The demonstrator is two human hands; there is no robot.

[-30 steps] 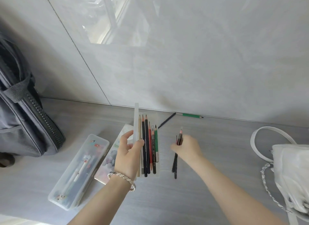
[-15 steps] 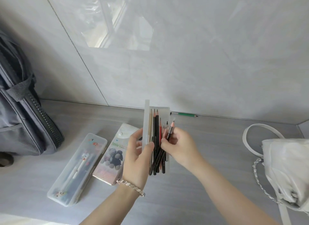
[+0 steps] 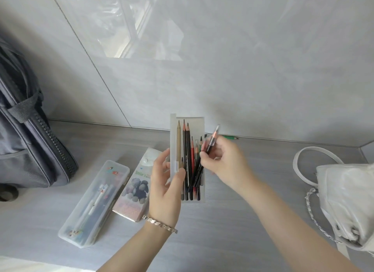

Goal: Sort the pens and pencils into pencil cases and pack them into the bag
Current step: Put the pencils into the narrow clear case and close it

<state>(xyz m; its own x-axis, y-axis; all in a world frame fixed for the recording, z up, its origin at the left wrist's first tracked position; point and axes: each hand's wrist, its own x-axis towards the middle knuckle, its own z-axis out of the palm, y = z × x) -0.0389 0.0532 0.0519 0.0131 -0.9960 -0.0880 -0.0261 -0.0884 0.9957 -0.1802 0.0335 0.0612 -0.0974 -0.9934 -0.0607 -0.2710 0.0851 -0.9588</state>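
We mark one wide lane: bare tabletop (image 3: 273, 162) between the open pencil case (image 3: 199, 126) and the white handbag (image 3: 348, 201). Left is crowded: clear pencil case (image 3: 95, 201) just beside printed pencil case (image 3: 133, 190) (contact unclear), grey backpack (image 3: 30, 150) beyond. Tiled wall (image 3: 242, 69) closes the back.

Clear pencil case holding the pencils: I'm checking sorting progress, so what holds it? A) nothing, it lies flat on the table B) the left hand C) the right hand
B: the left hand grips the clear pencil case at its lid edge, while the right hand pinches dark pencils over it.
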